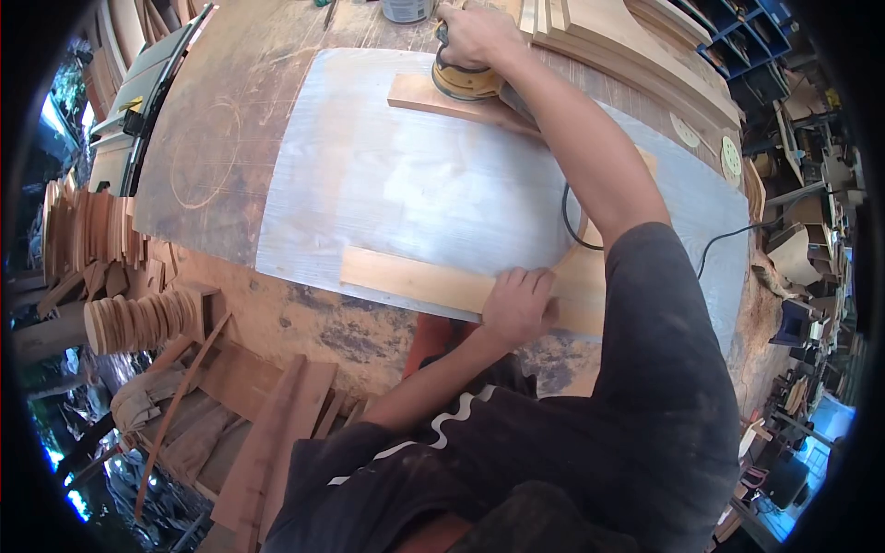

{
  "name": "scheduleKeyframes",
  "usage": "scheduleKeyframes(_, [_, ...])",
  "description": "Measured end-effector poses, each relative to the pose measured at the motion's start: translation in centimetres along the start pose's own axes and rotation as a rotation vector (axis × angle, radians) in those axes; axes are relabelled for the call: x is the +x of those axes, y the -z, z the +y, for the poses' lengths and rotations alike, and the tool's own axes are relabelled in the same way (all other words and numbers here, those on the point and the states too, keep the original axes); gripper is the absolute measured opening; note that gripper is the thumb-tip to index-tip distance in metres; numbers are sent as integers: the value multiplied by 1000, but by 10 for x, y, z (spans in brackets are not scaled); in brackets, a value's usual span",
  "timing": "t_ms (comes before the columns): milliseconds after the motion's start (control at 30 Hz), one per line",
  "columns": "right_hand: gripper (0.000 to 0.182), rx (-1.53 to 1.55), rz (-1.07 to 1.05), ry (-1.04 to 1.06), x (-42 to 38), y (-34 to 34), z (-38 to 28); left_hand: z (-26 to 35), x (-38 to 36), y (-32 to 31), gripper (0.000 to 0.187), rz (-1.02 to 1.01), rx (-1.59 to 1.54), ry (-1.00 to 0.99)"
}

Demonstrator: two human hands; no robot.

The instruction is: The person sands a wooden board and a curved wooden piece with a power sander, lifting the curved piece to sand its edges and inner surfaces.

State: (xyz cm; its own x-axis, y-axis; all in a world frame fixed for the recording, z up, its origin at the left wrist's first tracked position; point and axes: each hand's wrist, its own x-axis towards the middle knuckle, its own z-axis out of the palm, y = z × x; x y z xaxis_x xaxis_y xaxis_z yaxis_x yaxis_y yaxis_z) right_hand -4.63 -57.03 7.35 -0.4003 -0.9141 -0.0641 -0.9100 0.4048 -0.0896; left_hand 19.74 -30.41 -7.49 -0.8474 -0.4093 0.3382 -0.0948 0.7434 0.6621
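My right hand point(481, 39) is wrapped over the top of a yellow and black orbital sander point(466, 81). The sander sits on the far arm of a pale wooden piece point(406, 278), which looks U-shaped and joined on the right, partly behind my forearm. Close to my body, my left hand point(519, 304) grips the near arm of this wooden piece, fingers curled over it. Beneath the wood lies a grey-white sheet point(396, 184) with a faint grain pattern. A black cord point(569, 217) loops over the sheet beside my right arm.
Stacked curved boards point(636, 55) lie at the back right, near perforated sanding discs point(730, 157). A tub point(407, 9) stands at the table's far side. Wooden rounds point(143, 321) and loose planks point(277, 442) are at the lower left. The cord trails off right.
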Motion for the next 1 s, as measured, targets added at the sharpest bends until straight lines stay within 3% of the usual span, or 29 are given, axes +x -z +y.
scheduleKeyframes(200, [69, -91, 134, 157, -27, -19, -9, -4, 2, -1, 42, 6, 0, -4])
scheduleKeyframes(233, [65, -69, 31, 114, -17, -11, -9, -1, 0, -1, 42, 15, 17, -8])
scheduleKeyframes(367, [61, -61, 93, 85, -1, -12, 8, -4, -1, -1, 43, -14, 5, 18])
scheduleKeyframes(533, [58, -83, 128, 130, -37, -20, 18, 0, 0, -3, 43, -2, 26, 10])
scheduleKeyframes(600, [61, -64, 97, 40, -26, -10, 25, 3, 0, -3, 43, -2, 26, -1])
scheduleKeyframes(633, [62, -25, -36, 6, -21, 1, 31, 2, 1, -3, 42, 6, 38, 0])
scheduleKeyframes(767, [63, -67, 71, 31, -44, -9, 33, 0, 1, -2, 43, 21, 5, -10])
scheduleKeyframes(1000, [64, -64, 82, -25, -40, -3, 55, 2, 3, -5, 43, -12, 26, -11])
